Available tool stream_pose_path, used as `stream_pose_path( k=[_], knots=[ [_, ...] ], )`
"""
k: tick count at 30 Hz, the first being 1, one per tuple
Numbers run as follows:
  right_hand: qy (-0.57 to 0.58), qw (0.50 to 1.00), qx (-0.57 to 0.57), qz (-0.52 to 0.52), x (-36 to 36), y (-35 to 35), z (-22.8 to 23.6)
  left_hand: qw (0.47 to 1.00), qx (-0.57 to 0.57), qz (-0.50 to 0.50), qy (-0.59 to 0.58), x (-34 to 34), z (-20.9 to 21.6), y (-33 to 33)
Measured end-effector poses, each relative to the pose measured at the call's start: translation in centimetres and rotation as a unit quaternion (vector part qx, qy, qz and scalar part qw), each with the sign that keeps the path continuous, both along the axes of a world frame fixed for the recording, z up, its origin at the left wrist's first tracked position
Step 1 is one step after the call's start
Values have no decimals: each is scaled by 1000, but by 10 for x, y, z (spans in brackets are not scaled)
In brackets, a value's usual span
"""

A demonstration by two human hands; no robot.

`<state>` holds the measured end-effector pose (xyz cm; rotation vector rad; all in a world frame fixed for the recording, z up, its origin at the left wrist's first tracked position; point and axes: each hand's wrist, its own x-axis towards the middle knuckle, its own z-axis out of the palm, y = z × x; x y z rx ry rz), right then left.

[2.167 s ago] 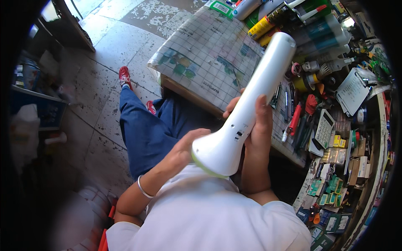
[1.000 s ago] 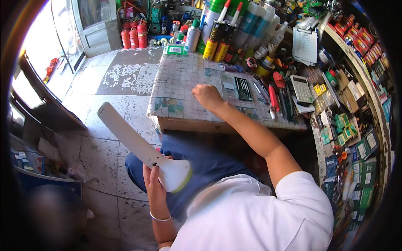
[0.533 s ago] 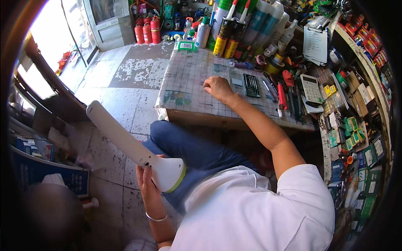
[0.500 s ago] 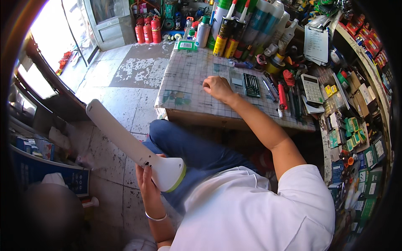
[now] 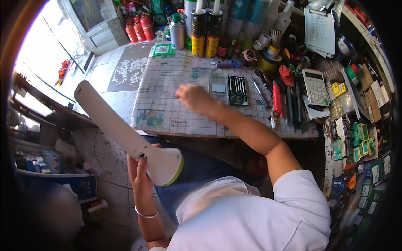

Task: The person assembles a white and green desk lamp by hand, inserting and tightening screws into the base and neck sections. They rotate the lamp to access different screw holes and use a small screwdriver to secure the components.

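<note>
Over the blue trousers [image 5: 205, 161], the left hand [image 5: 142, 180] clamps a white flared device [image 5: 119, 133]; rightward, the right hand [image 5: 194, 99] curls above the table [image 5: 161, 90], contents unclear, upright tubes [image 5: 198, 39] behind, then tool case [image 5: 237, 90], red tool [image 5: 276, 99], calculator [image 5: 315, 87].

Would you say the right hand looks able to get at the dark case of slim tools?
Probably yes: the right hand is over the table, left of the dark case, which nothing visibly covers.

On the checked table [image 5: 161, 94] before me lie a tool case [image 5: 237, 90] and a pen [image 5: 260, 93]; two tubes [image 5: 198, 44] stand beyond.
</note>
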<state>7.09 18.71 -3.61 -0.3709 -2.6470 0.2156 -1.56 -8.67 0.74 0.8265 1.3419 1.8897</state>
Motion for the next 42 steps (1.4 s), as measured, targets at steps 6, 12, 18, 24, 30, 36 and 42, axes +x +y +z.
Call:
stream_pose_path(
  k=[6,12,18,24,30,36,42],
  knots=[
    [-31,989,-102,-106,103,41,23,997,17,-73,15,-8,-12,93],
    [18,988,-99,-117,105,18,28,993,23,-112,-2,-12,-23,132],
    [-48,991,-64,-108,93,-24,21,991,35,-123,-35,-18,-25,131],
    [8,981,-111,-160,93,-24,24,996,37,-74,14,-16,-28,130],
    [233,947,-215,-58,90,-38,78,994,56,-92,4,-15,-33,122],
    [332,920,-206,4,73,-47,88,995,63,-76,-11,-10,-29,118],
    [341,925,-162,40,64,-47,80,998,49,-41,-23,-8,-31,116]
  ],
)
